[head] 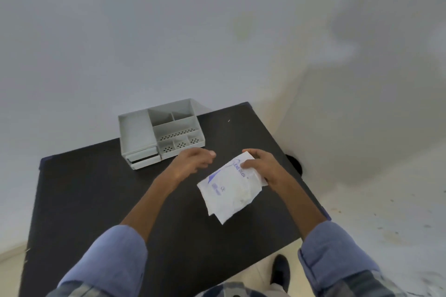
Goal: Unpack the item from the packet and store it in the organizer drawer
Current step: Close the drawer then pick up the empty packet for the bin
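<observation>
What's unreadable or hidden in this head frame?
- Packet contents: hidden by the opaque white wrapper.
- Packet print: partly covered by the right hand, the rest too small.
- Organizer drawer interiors: the lower left drawers show only their fronts.
- Left hand: motion-blurred, fingertips unclear.

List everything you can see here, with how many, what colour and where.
table: one, black, fills the middle of the view
organizer: one, grey, at the table's far edge, against the wall; open compartments on top, two drawers at its front left, slightly open
packet: one, white with blue print, above the table's right half, held at its far end
shoe: one, dark, on the floor below the table's near edge
wall: white, behind the table
sleeves: two, blue, at the bottom
left hand: one, holding nothing, just left of the packet
right hand: one, its grip on the packet
</observation>
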